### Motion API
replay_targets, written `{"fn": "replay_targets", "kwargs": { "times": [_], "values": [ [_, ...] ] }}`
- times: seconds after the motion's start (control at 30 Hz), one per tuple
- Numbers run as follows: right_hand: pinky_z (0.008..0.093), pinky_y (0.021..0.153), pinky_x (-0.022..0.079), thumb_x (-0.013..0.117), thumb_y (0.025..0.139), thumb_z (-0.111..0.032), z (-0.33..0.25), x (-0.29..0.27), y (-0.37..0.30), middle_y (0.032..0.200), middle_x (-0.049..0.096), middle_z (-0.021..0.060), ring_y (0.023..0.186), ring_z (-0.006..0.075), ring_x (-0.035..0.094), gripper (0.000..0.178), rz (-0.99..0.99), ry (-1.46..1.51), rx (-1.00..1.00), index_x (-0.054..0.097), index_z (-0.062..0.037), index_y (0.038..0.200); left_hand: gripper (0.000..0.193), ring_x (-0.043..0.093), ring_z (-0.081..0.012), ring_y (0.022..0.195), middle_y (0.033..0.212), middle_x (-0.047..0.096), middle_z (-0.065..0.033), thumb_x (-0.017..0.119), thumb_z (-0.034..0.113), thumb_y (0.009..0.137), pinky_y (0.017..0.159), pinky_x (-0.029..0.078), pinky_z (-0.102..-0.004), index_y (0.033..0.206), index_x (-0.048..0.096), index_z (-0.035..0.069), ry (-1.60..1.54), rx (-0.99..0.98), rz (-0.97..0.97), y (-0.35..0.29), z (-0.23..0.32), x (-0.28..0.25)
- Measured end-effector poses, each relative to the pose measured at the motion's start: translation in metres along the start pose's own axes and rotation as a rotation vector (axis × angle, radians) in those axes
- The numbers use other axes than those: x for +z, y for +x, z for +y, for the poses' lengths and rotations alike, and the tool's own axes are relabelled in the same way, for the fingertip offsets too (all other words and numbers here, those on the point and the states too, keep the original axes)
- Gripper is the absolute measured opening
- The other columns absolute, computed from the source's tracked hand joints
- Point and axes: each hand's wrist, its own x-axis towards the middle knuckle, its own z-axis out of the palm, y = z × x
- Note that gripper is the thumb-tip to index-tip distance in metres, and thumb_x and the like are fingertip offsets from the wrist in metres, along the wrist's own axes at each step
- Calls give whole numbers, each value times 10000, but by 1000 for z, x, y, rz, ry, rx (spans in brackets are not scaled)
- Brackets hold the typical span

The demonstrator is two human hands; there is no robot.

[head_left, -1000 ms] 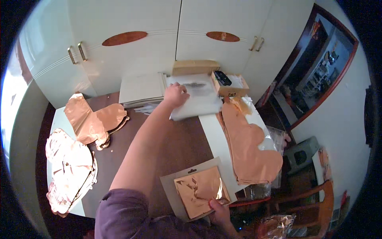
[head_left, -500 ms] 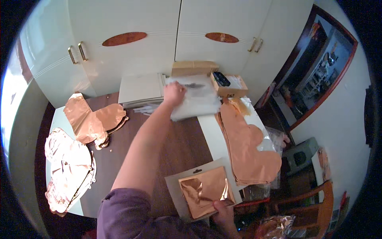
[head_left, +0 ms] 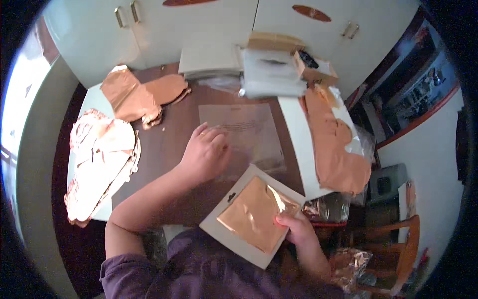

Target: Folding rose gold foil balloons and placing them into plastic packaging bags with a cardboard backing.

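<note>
**A slippery sleeve and a loose card: where this could slip**

Our left hand (head_left: 205, 155) lies flat on the clear plastic sleeve (head_left: 242, 134), fingers spread and pressing its near-left corner onto the dark counter (head_left: 172, 129). Nothing is pinched there; the grip is only a downward press. Our right hand (head_left: 297, 230) pinches the lower right edge of the white backing card (head_left: 225, 232), thumb on top of the folded copper foil balloon (head_left: 251, 213) that sits on it. The card hangs tilted, just below and to the right of our left hand, and its upper corner overlaps the near edge of the sleeve.

We judge the sleeve to be the weak point. It is thin and glossy, so a flat press may let it slide or curl away from our left palm if the card pushes against it. The card is held at one corner only; it could swing or sag, and the foil on it could creep out from under our thumb. Foil creases easily, so a harder pinch may mark it.

Just beyond our right hand, a long white board (head_left: 298, 144) carries a large copper foil shape (head_left: 333, 144). A wide sweep of that wrist could knock it. More crumpled foil pieces (head_left: 102, 164) lie well to the left of our left hand, out of the way.
</note>
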Motion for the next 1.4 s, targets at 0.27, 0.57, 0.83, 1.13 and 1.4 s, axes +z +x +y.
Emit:
{"fn": "replay_targets", "kwargs": {
  "times": [0.27, 0.57, 0.83, 1.13, 1.4],
  "values": [
    [315, 819, 491, 648, 829, -135, 48, 7, 10, 970, 620, 34, 875, 158, 596, 499, -250, 174, 15, 503, -14, 1291, 204, 633, -288, 970, 1000, 643, -129, 675, 154, 776, 1086, 333, -534, 910, 562, 48, -166, 27, -123, -91, 10, -14],
    [278, 611, 458, 614, 866, -109, 57, 25, -4, 741, 562, -2, 657, 129, 555, 226, -236, 224, 44, 587, -31, 1076, 188, 636, -317, 922, 956, 608, -128, 634, 149, 769, 1107, 289, -563, 904, 540, 58, 113, 108, -281, -97, 24, -16],
    [263, 698, 458, 652, 861, -116, 52, 24, -28, 830, 600, -3, 753, 104, 554, 169, 105, -55, -188, 615, -8, 985, 116, 563, -346, 1132, 1167, 608, -194, 660, 87, 741, 1024, 396, -514, 746, 580, 3, -411, 150, -376, -83, 7, -32],
    [260, 682, 428, 601, 941, -156, 69, 48, -49, 799, 591, -2, 753, 88, 523, 174, 228, -234, -324, 623, 7, 886, 127, 575, -345, 1101, 1221, 584, -182, 650, 125, 722, 970, 408, -540, 695, 593, 15, -408, 161, -422, -77, 17, -33],
    [263, 634, 400, 589, 941, -119, 77, 54, -50, 772, 550, -18, 714, 79, 487, 122, 225, -210, -343, 578, 1, 918, 156, 607, -380, 1011, 1192, 599, -231, 619, 145, 721, 946, 460, -453, 715, 607, -11, -426, 148, -457, -76, 5, -34]
  ]
}}
